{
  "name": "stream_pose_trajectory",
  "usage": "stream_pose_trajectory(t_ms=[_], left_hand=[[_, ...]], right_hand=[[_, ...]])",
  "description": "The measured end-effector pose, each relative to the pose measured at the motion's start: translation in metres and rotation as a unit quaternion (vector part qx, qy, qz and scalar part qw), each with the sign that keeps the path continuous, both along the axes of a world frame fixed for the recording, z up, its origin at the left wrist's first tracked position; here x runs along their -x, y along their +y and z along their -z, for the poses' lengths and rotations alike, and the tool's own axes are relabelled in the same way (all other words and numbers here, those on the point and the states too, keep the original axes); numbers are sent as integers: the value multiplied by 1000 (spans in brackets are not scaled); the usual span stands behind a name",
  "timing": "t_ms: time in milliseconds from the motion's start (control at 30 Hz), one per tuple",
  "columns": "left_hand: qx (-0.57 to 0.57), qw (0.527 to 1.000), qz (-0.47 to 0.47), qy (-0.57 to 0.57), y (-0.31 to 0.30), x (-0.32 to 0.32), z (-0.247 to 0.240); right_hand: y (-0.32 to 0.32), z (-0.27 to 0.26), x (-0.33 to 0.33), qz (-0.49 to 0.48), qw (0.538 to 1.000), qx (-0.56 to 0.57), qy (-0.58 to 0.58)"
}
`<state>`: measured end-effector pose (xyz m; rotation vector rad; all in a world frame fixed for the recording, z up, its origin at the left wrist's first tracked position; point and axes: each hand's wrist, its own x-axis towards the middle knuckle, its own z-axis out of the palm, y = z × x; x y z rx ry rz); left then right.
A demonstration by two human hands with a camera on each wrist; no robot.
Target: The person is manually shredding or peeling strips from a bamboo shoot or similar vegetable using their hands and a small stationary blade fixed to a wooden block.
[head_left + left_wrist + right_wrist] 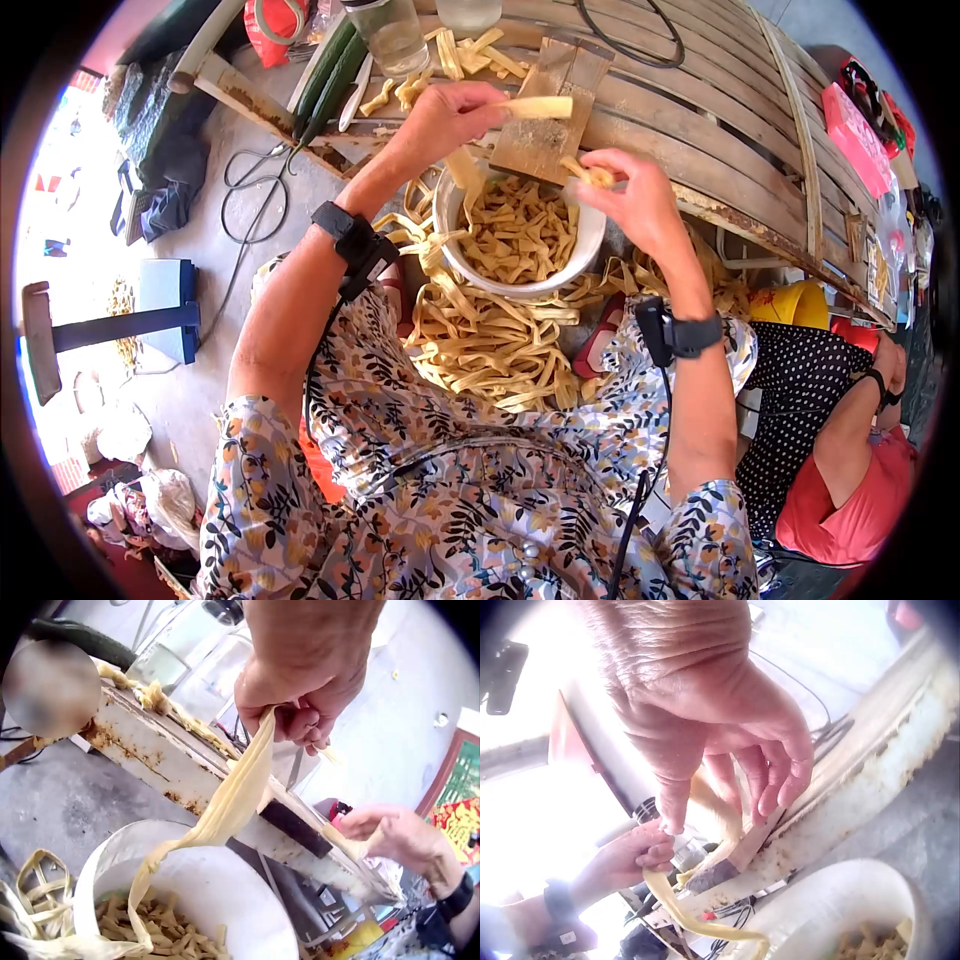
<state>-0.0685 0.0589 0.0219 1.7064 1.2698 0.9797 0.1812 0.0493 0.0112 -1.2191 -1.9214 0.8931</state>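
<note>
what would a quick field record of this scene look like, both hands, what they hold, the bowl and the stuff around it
left hand: grips a long pale strip that runs down into the bowl
right hand: pinches a small piece above the bowl
bowl: white, part filled with short cut pieces
pile: loose long strips on the lap, below the bowl
board: wooden, lying on the slatted bench behind the bowl

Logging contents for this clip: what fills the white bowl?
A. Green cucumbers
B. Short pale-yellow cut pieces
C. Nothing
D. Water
B: the white bowl is heaped with short pale-yellow pieces, while long strips lie around it.
</note>
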Motion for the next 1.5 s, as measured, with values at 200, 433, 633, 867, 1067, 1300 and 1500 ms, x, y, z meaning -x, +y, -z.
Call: stream_pose_trajectory(t_ms=[200,433,633,867,1067,1300,1500], left_hand=[[-327,918,81,209,-35,-40,2],[-139,971,155,116,-43,-36,-5],[180,934,167,-261,-42,-34,9],[397,785,282,-382,-47,-50,23],[453,760,242,-399,-56,-66,18],[284,878,27,-385,-43,-69,13],[78,976,-18,-204,-44,-67,-4]], right_hand=[[-11,-22,7,25,991,55,118],[-24,-3,4,-181,904,385,51],[-17,-20,17,-321,738,391,446],[-18,-19,15,-183,902,266,286],[-26,-15,21,-160,942,204,213],[-24,-17,19,39,960,-269,-60],[-19,-13,26,34,984,85,151]])
